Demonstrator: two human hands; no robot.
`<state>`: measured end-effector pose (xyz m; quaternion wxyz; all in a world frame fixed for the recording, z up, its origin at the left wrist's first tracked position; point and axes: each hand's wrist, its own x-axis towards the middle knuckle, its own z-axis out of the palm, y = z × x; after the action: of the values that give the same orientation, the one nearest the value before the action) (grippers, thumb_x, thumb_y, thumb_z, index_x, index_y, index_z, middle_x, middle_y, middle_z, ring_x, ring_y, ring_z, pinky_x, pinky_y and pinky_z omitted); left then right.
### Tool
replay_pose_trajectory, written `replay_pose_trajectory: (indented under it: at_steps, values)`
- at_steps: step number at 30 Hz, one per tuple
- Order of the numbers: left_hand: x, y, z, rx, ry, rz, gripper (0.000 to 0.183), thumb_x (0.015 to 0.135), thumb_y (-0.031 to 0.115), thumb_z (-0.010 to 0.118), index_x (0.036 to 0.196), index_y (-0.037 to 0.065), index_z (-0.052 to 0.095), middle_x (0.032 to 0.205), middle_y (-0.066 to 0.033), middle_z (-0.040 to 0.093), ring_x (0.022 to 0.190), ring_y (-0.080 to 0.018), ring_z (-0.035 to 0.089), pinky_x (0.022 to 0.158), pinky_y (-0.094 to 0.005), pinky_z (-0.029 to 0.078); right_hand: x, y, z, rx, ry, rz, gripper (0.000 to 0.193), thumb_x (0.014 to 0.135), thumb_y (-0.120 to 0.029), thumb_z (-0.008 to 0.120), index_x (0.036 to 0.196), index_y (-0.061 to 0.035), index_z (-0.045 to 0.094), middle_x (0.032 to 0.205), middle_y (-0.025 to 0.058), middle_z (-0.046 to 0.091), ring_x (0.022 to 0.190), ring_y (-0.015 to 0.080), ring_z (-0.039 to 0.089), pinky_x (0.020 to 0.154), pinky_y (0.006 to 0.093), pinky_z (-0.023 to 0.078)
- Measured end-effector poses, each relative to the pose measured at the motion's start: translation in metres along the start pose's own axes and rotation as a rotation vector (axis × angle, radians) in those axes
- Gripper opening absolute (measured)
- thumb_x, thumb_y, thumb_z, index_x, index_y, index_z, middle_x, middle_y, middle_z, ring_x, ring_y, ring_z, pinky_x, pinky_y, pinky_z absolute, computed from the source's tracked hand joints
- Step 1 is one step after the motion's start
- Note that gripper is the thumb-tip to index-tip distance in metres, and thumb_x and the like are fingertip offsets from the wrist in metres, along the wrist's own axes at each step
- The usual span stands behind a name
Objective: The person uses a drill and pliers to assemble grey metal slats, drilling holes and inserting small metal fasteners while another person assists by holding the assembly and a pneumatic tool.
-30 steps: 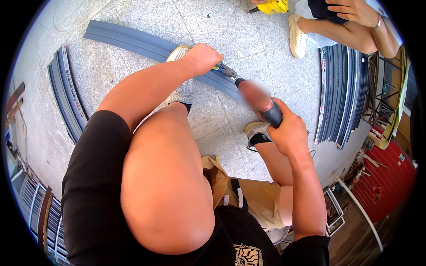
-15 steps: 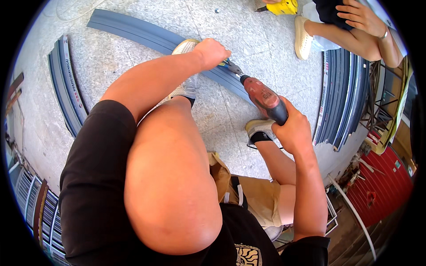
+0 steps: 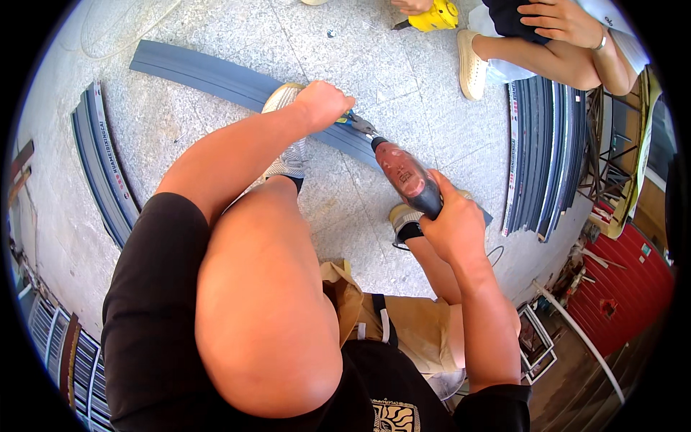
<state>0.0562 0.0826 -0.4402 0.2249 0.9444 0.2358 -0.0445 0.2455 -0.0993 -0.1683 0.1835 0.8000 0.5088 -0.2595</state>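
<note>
My left hand [image 3: 324, 105] is closed around the handles of a pair of pliers [image 3: 361, 125] with blue and yellow grips, over a long grey profile strip [image 3: 194, 73] on the floor. The pliers' jaws meet the front end of a red and black power drill [image 3: 403, 171]; whether they grip the bit is too small to tell. My right hand [image 3: 458, 222] is wrapped round the drill's dark rear end. My left shoe [image 3: 286, 153] rests on or against the strip, and my right shoe [image 3: 404, 217] is beside it.
Stacked grey profiles lie at the left [image 3: 102, 158] and at the right [image 3: 541, 155]. At the top right another person's foot [image 3: 473, 66] rests on the floor, and a hand is at a yellow power tool [image 3: 435, 16]. A red panel [image 3: 625, 288] stands at the far right.
The whole view has shifted a little, so floor things and both hands appear lower and further left. Both hands keep their holds, with pliers and drill still meeting.
</note>
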Motion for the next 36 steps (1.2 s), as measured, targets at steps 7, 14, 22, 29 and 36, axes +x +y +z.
replay_pose_trajectory:
  at_steps: [7,14,22,29,36]
  values:
    - [-0.006,0.000,0.001,-0.003,0.020,-0.004,0.018,0.091,0.012,0.066,0.108,0.009,0.067,0.091,-0.0128,0.077,0.088,-0.0351,0.078,0.076,-0.0486,0.063,-0.007,0.004,0.018,-0.036,-0.003,-0.042,0.073,0.082,-0.016,0.078,0.152,-0.0226,0.056,0.086,0.0178,0.078,0.081,0.0411,0.077,0.075,0.0522,0.062]
    - [-0.004,0.003,-0.004,0.059,-0.005,-0.011,0.022,0.087,0.007,0.069,0.108,0.009,0.065,0.090,-0.0142,0.076,0.087,-0.0341,0.078,0.073,-0.0464,0.063,-0.012,0.007,0.019,0.024,-0.043,0.002,0.078,0.081,-0.017,0.080,0.154,-0.0247,0.054,0.090,0.0184,0.078,0.083,0.0407,0.077,0.077,0.0517,0.061]
    - [-0.002,0.004,-0.007,0.048,0.017,0.011,0.022,0.086,0.006,0.071,0.106,0.009,0.064,0.088,-0.0145,0.074,0.085,-0.0356,0.077,0.072,-0.0457,0.062,-0.018,0.015,0.028,0.030,0.000,-0.034,0.074,0.083,-0.015,0.078,0.153,-0.0216,0.055,0.083,0.0148,0.076,0.076,0.0394,0.077,0.070,0.0514,0.062]
    - [-0.002,0.003,-0.004,0.064,0.031,0.001,0.019,0.087,0.008,0.070,0.104,0.009,0.063,0.088,-0.0146,0.075,0.084,-0.0355,0.078,0.070,-0.0465,0.062,-0.012,0.017,0.019,0.086,-0.028,0.003,0.076,0.080,-0.015,0.079,0.152,-0.0222,0.057,0.087,0.0180,0.078,0.081,0.0402,0.077,0.077,0.0514,0.062]
    - [-0.002,0.002,-0.002,0.069,0.028,0.013,0.018,0.087,0.007,0.070,0.104,0.009,0.063,0.087,-0.0138,0.075,0.084,-0.0348,0.078,0.069,-0.0467,0.062,-0.002,0.019,0.008,0.070,-0.058,-0.014,0.076,0.083,-0.018,0.079,0.155,-0.0211,0.055,0.092,0.0195,0.079,0.086,0.0424,0.077,0.081,0.0525,0.062]
